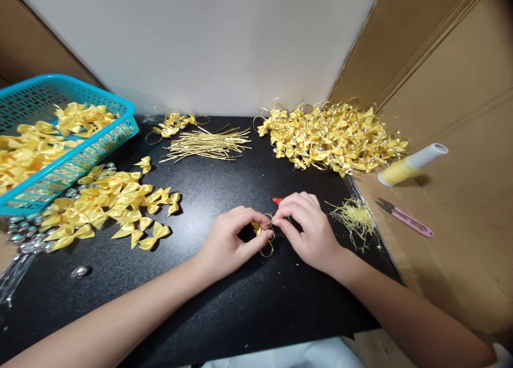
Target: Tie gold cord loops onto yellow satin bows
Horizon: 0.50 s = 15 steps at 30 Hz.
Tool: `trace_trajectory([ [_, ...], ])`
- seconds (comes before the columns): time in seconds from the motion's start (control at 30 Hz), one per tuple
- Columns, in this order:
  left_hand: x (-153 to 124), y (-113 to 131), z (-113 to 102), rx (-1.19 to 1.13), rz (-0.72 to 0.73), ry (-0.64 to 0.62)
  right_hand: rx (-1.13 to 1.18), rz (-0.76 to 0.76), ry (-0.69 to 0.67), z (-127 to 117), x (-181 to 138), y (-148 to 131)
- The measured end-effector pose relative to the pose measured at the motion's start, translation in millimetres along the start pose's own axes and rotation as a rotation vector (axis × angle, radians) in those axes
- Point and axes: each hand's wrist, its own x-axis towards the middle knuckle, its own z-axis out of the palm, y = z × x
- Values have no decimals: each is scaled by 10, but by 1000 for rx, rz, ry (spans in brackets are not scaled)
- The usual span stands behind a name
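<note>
My left hand [236,234] is closed in a pinch on a small yellow ribbon bow [257,229], mostly hidden by the fingers. A loop of gold cord [267,254] hangs from the bow below my fingertips. My right hand [306,229] meets it from the right, thumb and forefinger pinched together on the gold cord at the bow. The fingertips of both hands nearly touch. Just behind my right fingers a red-tipped object [277,200] pokes out; the rest of it is hidden.
Loose bows [108,197] and silver bells [28,231] lie left, by a blue basket [72,167] of bows. Gold cords [208,143] and a heap of corded bows [332,138] lie behind. Thread scraps [356,218], pink snips [409,221] and a thread spool [411,165] are right.
</note>
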Motion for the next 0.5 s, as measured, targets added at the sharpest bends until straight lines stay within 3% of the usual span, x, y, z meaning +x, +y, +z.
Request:
trace_trajectory([
  [0.1,3,7,-29,35,31,-36,-33,11,52,37,-33,1],
  [0.23,0,-12,-70,-112,16,-26,-118,-8,61,79,-60,11],
  [0.33,-12,-50,-77,-327,-67,13,-161,-67,29,97,-62,5],
  [0.5,-10,-94,-51,-623,-238,36,-69,-74,137,92,-45,-31],
])
